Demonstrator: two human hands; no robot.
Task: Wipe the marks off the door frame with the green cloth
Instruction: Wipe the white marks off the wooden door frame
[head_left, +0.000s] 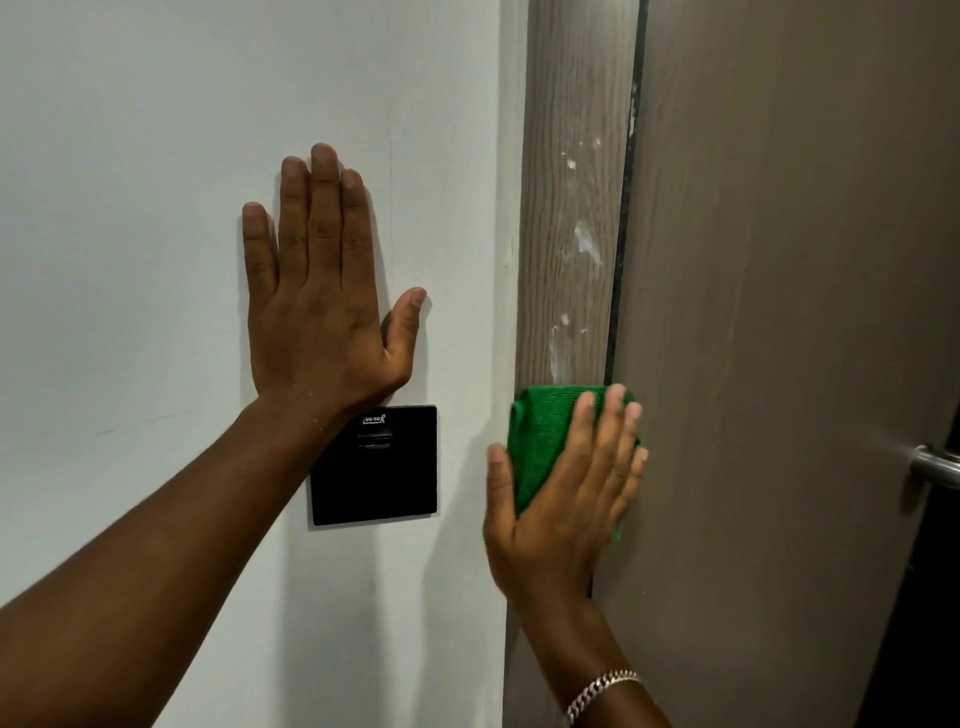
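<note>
The door frame (566, 182) is a vertical strip of grey wood grain between the white wall and the door. White marks (587, 244) speckle it, some higher up and some just above the cloth. My right hand (561, 499) presses a folded green cloth (540, 431) flat against the frame, below the marks, fingers spread over it. My left hand (322, 291) lies flat on the white wall, fingers together and pointing up, holding nothing.
A black square card-holder panel (384, 478) is fixed to the white wall (130, 182) just under my left wrist. The grey-brown door (779, 312) stands right of the frame, with a metal handle (935, 465) at the right edge.
</note>
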